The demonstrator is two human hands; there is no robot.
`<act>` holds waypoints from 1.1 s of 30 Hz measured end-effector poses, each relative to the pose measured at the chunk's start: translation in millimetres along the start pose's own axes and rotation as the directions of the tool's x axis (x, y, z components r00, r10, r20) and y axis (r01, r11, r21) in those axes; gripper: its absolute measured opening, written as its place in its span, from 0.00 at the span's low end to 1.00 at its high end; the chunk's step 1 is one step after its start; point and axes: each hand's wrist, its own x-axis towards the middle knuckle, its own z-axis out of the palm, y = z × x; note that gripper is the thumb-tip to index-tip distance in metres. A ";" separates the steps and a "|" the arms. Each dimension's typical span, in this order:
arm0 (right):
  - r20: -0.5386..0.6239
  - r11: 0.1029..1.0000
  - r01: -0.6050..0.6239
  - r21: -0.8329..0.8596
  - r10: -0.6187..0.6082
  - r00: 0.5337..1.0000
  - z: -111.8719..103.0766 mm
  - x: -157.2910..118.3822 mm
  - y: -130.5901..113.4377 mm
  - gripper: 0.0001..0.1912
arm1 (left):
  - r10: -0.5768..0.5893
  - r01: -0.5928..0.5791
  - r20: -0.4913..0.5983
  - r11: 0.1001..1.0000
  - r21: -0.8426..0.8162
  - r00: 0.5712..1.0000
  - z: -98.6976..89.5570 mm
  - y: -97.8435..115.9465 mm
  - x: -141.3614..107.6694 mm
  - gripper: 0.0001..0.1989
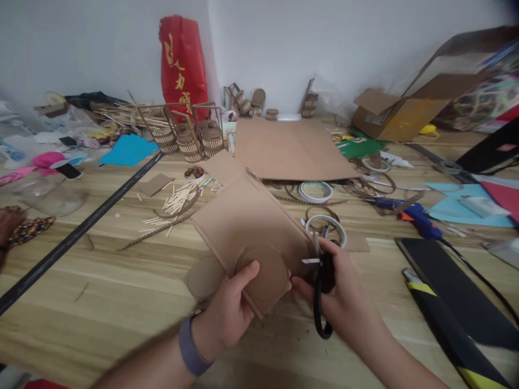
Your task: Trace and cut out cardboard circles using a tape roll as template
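My left hand [233,308] is closed around the lower corner of a brown cardboard sheet [251,216]. Its thumb presses a cardboard disc [265,275] flat against that sheet. In my right hand [340,286] is a pair of black-handled scissors [320,302], held by the handles, with a short stretch of blade showing and pointing left. My right fingertips are close to the disc's right edge; whether they touch it I cannot tell. Another cardboard disc [205,278] lies on the table, partly covered by the sheet.
Small lidded baskets [190,143] stand behind thin wooden sticks [182,197]. Tape rolls [315,192] and a large cardboard sheet [292,148] lie farther back. At right are a blue glue gun [417,216] and a utility knife [450,329]. Another person's hand [8,224] shows at far left.
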 end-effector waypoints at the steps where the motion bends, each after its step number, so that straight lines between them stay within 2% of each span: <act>1: -0.003 1.000 -0.006 0.025 0.006 1.000 -0.4 -1.0 -0.1 0.34 | -0.061 0.064 0.049 0.996 -0.065 0.997 4.9 2.3 1.0 0.20; 3: 0.001 0.997 -0.025 0.075 0.025 1.000 -0.8 -3.1 0.1 0.34 | -0.132 0.163 0.162 0.967 -0.195 0.978 13.7 6.9 2.2 0.22; 5: 0.007 0.992 -0.050 0.117 0.050 0.999 -0.5 -4.8 0.5 0.34 | -0.131 0.199 0.232 0.934 -0.298 0.964 18.6 10.5 2.4 0.22; 10: 0.049 0.978 -0.040 0.203 0.030 0.998 -7.5 1.9 3.6 0.31 | -0.116 0.176 0.200 0.931 -0.319 0.973 17.6 14.4 3.2 0.23; 12: -0.027 0.978 0.013 0.207 -0.007 1.000 -19.6 9.3 6.0 0.29 | -0.096 0.145 0.181 0.949 -0.281 0.979 16.4 16.0 4.6 0.25; 15: -0.245 0.979 0.079 0.190 -0.030 0.969 -47.3 19.3 4.4 0.30 | -0.059 0.093 0.146 0.966 -0.240 0.988 15.9 19.1 6.7 0.26; 16: -0.240 0.972 0.082 0.219 -0.028 0.970 -56.9 21.3 1.4 0.29 | -0.051 0.081 0.130 0.970 -0.231 0.990 16.2 20.0 7.0 0.27; 17: -0.176 0.963 0.081 0.256 -0.036 0.984 -65.4 22.4 -3.0 0.28 | -0.048 0.072 0.112 0.972 -0.223 0.993 16.6 20.7 7.0 0.26; 18: -0.009 0.955 0.047 0.293 -0.046 0.999 -72.1 22.7 -8.2 0.26 | -0.049 0.069 0.096 0.974 -0.215 0.994 17.1 21.1 6.9 0.26; 19: 0.203 0.941 -0.032 0.337 -0.040 0.978 -76.3 22.4 -13.6 0.23 | -0.052 0.069 0.085 0.976 -0.207 0.995 17.7 21.2 6.5 0.27; 20: 0.415 0.919 -0.138 0.369 -0.030 0.909 -78.0 21.8 -18.4 0.24 | -0.055 0.070 0.080 0.977 -0.200 0.995 18.4 21.1 6.1 0.27; 22: 0.628 0.856 -0.356 0.376 0.047 0.776 -74.5 20.2 -23.4 0.34 | -0.058 0.072 0.081 0.979 -0.190 0.995 19.6 20.7 5.6 0.29; 23: 0.729 0.821 -0.443 0.362 0.047 0.683 -70.5 19.5 -22.9 0.39 | -0.055 0.071 0.085 0.980 -0.188 0.995 20.1 20.7 5.5 0.30; 25: 0.814 0.789 -0.528 0.315 0.061 0.578 -61.7 18.5 -16.7 0.43 | -0.052 0.068 0.089 0.980 -0.188 0.995 20.6 21.4 5.6 0.31; 26: 0.829 0.782 -0.542 0.307 0.060 0.556 -58.2 18.1 -12.3 0.43 | -0.053 0.069 0.089 0.980 -0.188 0.995 20.4 22.0 5.7 0.31; 29: 0.829 0.777 -0.550 0.306 0.066 0.555 -54.5 17.3 -2.2 0.40 | -0.062 0.080 0.096 0.978 -0.193 0.993 18.3 22.9 5.9 0.29; 33: 0.836 0.775 -0.544 0.323 0.036 0.547 -57.8 16.3 -2.5 0.39 | -0.053 0.076 0.118 0.976 -0.202 0.992 13.4 18.6 6.0 0.25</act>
